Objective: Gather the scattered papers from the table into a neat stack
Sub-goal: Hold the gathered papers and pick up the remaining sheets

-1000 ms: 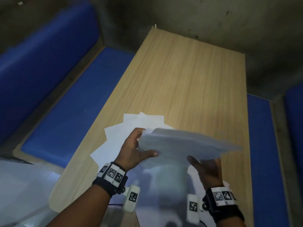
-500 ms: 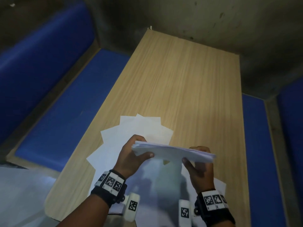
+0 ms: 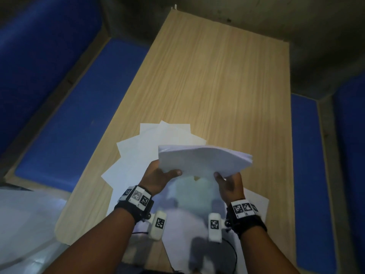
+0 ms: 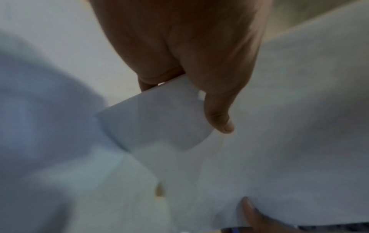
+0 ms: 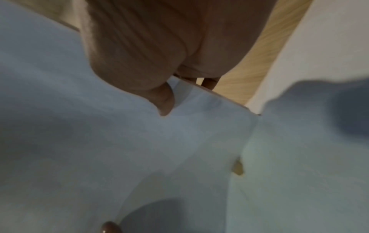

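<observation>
A person's two hands hold a bundle of white papers (image 3: 203,161) in the air above a light wooden table (image 3: 217,76). The left hand (image 3: 158,179) grips the bundle's near left corner, thumb lying across the top sheet and fingers tucked beneath; the left wrist view shows that corner (image 4: 157,119) pinched between thumb and fingers. The right hand (image 3: 230,184) holds the near right edge the same way, thumb on top and fingers hidden under the paper, a grip the right wrist view shows from close by (image 5: 139,55). Between the two grips the bundle bows upward, its far edge fanning slightly at the right end.

Directly under the grips and spreading outward to the left and beyond them, loose white sheets (image 3: 150,147) lie fanned and overlapping on the table, corners pointing in several directions. More sheets (image 3: 197,234) lie nearer the person than the grips, below the wrists, and one reaches out to the right of the right hand. Blue cushioned benches (image 3: 83,107) run along both long sides of the table.
</observation>
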Motion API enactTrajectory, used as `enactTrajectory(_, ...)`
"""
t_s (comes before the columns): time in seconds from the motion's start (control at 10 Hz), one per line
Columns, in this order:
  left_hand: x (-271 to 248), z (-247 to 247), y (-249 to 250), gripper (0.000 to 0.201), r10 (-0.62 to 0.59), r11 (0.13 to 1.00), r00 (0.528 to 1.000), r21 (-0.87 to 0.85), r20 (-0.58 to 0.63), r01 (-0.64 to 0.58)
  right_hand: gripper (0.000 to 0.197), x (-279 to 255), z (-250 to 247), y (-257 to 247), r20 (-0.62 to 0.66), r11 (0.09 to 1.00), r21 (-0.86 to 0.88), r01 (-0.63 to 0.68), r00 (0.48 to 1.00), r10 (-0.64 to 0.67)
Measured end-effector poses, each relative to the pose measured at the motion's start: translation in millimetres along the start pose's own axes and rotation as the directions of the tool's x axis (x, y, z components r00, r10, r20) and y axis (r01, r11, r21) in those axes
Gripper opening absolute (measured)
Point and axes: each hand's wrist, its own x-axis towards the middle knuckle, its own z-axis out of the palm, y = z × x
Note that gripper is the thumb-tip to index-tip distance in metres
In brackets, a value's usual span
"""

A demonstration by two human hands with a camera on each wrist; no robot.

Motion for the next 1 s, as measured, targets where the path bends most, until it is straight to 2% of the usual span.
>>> enactTrajectory(0.1,4,1,2,0.028,-0.009,1.0,0.999,0.026,-0.044,0.011,0.046,2,3,-3,0.01,0.999,-0.036,-0.005,1.0,0.005)
enactTrajectory(0.2,6,-15,15,0.024,0.006,1.0,0.987,-0.015,-0.162,-0.008,0.033,8,4,-17,0.063,0.992,-0.11,0.054,0.997,-0.047)
enactTrajectory(0.3,5,-53,25,0.017,0.019,0.999,0.931,-0.034,-0.365,-0.034,0.03,13,16,-19,0.077,0.989,-0.139,0.047,0.996,-0.036)
enactTrajectory(0.4,-2,-96,30,0.021,-0.025,1.0,0.821,-0.026,-0.57,0.013,0.054,20,43,-12,0.088,0.949,-0.292,-0.119,0.985,0.15)
enactTrajectory(0.5,-16,-135,23,0.005,0.047,0.999,0.775,0.049,-0.63,-0.021,0.095,30,75,-9,0.058,0.823,-0.515,-0.242,0.947,0.315)
enactTrajectory(0.6,-26,-166,7,0.046,0.022,1.0,0.715,0.007,-0.698,-0.024,0.12,39,108,-11,-0.047,0.656,-0.684,-0.319,0.917,0.397)
enactTrajectory(0.7,-33,-185,-13,0.075,-0.08,0.997,0.659,-0.074,-0.748,0.036,0.13,46,132,-13,-0.106,0.586,-0.732,-0.349,0.907,0.408)
enactTrajectory(0.8,-40,-198,-27,0.077,-0.134,0.99,0.625,-0.127,-0.769,0.056,0.121,50,148,-15,-0.122,0.574,-0.711,-0.406,0.875,0.468)
enactTrajectory(0.9,-52,-197,-19,0.057,-0.167,0.986,0.609,-0.139,-0.775,0.093,0.102,52,161,-13,-0.16,0.577,-0.69,-0.437,0.869,0.468)
enactTrajectory(1.0,-54,-202,-24,0.039,-0.161,0.987,0.594,-0.145,-0.788,0.074,0.092,52,162,-7,-0.166,0.627,-0.627,-0.463,0.865,0.473)
